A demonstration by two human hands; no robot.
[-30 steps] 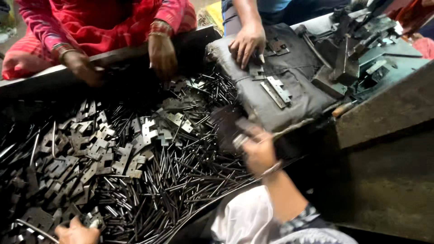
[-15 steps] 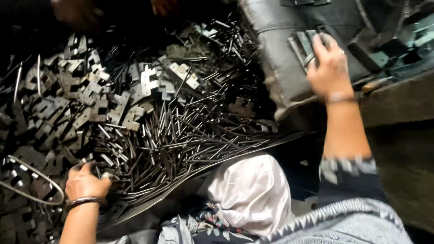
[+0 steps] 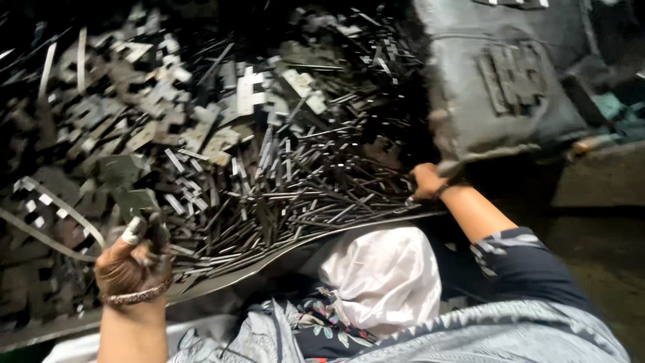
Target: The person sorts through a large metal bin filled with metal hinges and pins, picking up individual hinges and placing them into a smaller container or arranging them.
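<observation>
A big heap of thin dark metal rods [image 3: 302, 188] and flat stamped metal pieces [image 3: 168, 114] lies on a metal sheet in front of me. My left hand [image 3: 134, 262], with a bangle on the wrist and tape on one fingertip, is raised at the lower left and pinches a dark flat metal piece [image 3: 134, 200]. My right hand [image 3: 426, 181] is curled at the right edge of the rods, touching the lower corner of a grey padded cloth [image 3: 470, 81]. What its fingers hold is hidden.
Flat metal pieces [image 3: 514, 77] lie stacked on the grey cloth at the upper right. Long bent metal strips [image 3: 47, 228] lie at the left. White cloth [image 3: 383, 275] covers my lap below the sheet's edge [image 3: 322, 235]. A dark machine part [image 3: 605, 101] stands at the far right.
My right hand came down off the stack on the grey cloth to the edge of the rods. My left hand lifted from the heap with a flat piece. The view tilted down.
</observation>
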